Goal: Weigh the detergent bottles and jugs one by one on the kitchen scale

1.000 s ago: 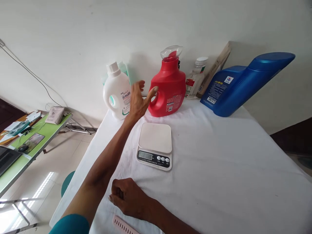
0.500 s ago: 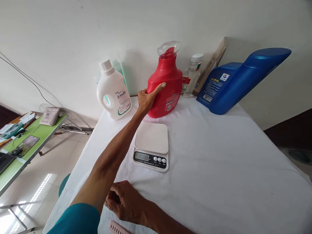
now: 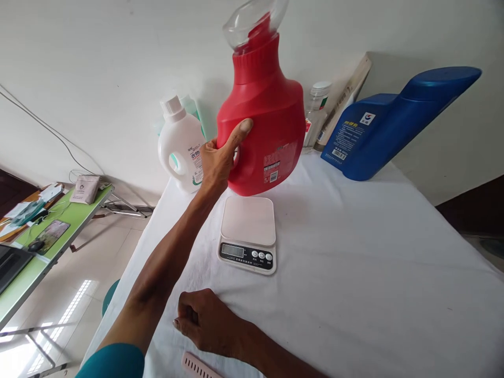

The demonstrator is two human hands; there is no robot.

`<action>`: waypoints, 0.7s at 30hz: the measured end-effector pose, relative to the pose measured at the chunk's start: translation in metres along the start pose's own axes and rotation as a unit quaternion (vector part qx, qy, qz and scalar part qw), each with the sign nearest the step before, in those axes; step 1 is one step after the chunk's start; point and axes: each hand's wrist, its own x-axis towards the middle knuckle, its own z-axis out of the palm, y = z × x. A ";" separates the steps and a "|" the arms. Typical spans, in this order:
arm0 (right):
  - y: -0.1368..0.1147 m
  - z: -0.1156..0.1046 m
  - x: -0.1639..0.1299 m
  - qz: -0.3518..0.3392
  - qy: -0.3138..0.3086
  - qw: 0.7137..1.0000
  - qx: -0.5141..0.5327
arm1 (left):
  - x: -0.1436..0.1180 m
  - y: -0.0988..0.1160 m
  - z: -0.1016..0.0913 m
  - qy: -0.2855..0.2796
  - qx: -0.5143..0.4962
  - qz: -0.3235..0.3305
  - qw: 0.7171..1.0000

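My left hand (image 3: 219, 161) grips the handle of a red detergent bottle (image 3: 268, 121) with a clear cap and holds it in the air, just above the far edge of a white digital kitchen scale (image 3: 248, 233). The scale sits in the middle of the white-covered table (image 3: 354, 273) with nothing on its platform. My right hand (image 3: 207, 321) rests on the cloth near the front edge as a loose fist, with nothing in it. A pink ribbed object (image 3: 197, 366) lies just in front of it.
Against the wall stand a white detergent bottle (image 3: 179, 144), a clear bottle with a white cap (image 3: 317, 113) and a large blue jug (image 3: 394, 121) lying tilted. A green side table (image 3: 51, 231) with small items stands to the left, and a teal stool (image 3: 110, 294) is below.
My left hand reached the red bottle, closed on its handle and lifted it off the table toward me, over the scale. My right hand stayed put.
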 end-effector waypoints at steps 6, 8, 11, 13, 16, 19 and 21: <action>-0.001 -0.001 0.001 -0.010 -0.001 1.000 0.002 | -0.043 0.008 -0.037 0.006 -0.047 -0.008 0.999; -0.001 0.000 0.002 -0.018 -0.001 1.000 0.006 | -0.054 0.006 -0.045 0.009 -0.038 -0.017 0.999; 0.000 0.000 0.003 -0.021 0.000 1.000 0.013 | -0.066 0.004 -0.053 0.016 -0.036 -0.025 0.999; 0.000 0.001 0.003 -0.019 0.000 1.000 0.013 | -0.071 0.005 -0.056 0.014 -0.041 -0.027 0.999; 0.001 0.001 0.003 -0.017 0.003 1.000 0.012 | -0.075 0.004 -0.057 0.007 -0.046 -0.031 0.998; 0.000 0.001 0.003 -0.023 0.001 1.000 0.015 | -0.078 0.000 -0.056 0.000 -0.055 -0.037 0.998; 0.000 0.000 0.003 -0.029 0.001 0.999 0.019 | -0.079 -0.003 -0.055 -0.004 -0.064 -0.036 0.997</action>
